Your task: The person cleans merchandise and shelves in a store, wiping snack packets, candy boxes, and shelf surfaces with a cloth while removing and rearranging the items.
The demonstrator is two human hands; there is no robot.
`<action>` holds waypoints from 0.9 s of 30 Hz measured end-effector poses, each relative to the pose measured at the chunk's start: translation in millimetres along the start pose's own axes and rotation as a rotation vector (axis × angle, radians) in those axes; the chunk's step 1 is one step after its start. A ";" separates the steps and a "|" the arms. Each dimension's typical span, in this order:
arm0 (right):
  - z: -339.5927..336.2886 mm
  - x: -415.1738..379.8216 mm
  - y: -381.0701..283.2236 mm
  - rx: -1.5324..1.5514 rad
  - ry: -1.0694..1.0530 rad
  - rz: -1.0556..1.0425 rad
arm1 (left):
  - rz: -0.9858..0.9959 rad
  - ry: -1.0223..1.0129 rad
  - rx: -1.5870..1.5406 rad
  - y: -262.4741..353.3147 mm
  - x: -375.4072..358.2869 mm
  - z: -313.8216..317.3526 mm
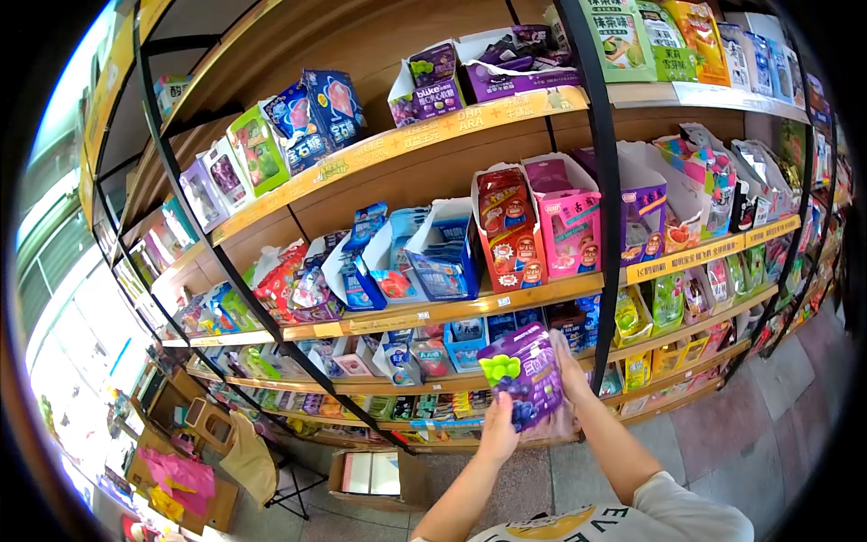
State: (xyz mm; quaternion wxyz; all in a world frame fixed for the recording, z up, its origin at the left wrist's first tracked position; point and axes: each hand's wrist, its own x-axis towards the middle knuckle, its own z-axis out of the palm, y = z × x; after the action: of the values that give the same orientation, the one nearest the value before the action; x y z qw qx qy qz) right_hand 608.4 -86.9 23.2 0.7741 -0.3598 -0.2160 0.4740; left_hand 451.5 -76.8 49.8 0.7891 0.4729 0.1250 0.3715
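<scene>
A: Room, largest first?
B: Tall shelving, bowed by the lens: wooden boards, black uprights, tiers crowded with packaged goods. Bright light at far left.
A: Floor?
B: Tiled floor, pinkish and grey. Lower left, a tan seat on thin black legs; near the shelf foot, an open cardboard box.
A: Middle shelf surface?
B: Display cartons side by side, yellow strip along the front edge.
A: Item in hand?
B: Purple packet, grapes printed on it, raised before the lower tiers.
A: Fingers?
B: Left hand grasps its lower left edge, thumb in front. Right hand lies along the right edge, blurred; cannot tell whether its fingers grip.
</scene>
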 end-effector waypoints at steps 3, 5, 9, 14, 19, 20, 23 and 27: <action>19.9 -17.0 5.2 0.097 -0.154 -0.024 | -0.205 0.039 -0.032 -21.5 27.7 -19.2; 24.6 -18.9 37.1 -0.274 -0.173 -0.200 | -0.067 0.125 0.066 -31.6 31.8 -7.8; 4.0 12.4 75.2 -0.644 -0.210 -0.469 | -0.046 0.170 -0.098 -18.5 45.0 10.1; 17.1 29.8 -13.5 -0.498 0.082 -0.441 | -0.003 0.245 0.460 40.9 62.7 -29.6; 101.8 33.1 -174.9 -0.720 -0.109 -0.666 | 0.069 0.445 0.295 115.4 66.2 -102.5; 128.7 31.4 -203.4 -0.819 -0.068 -0.883 | 0.045 0.440 0.271 120.1 65.5 -131.9; 220.1 56.6 -277.6 -0.870 -0.112 -1.517 | 0.004 0.522 0.174 137.9 63.1 -171.6; 339.4 123.8 -362.9 -1.434 -0.086 -1.374 | 0.011 0.541 -0.020 160.4 76.8 -214.3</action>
State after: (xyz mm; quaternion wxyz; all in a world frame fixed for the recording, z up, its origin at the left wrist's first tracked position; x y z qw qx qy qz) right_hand 645.7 36.9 518.7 0.4716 -0.5219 -0.6408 -0.3076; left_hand 312.0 161.7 84.5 0.7297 0.3493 0.3250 0.4898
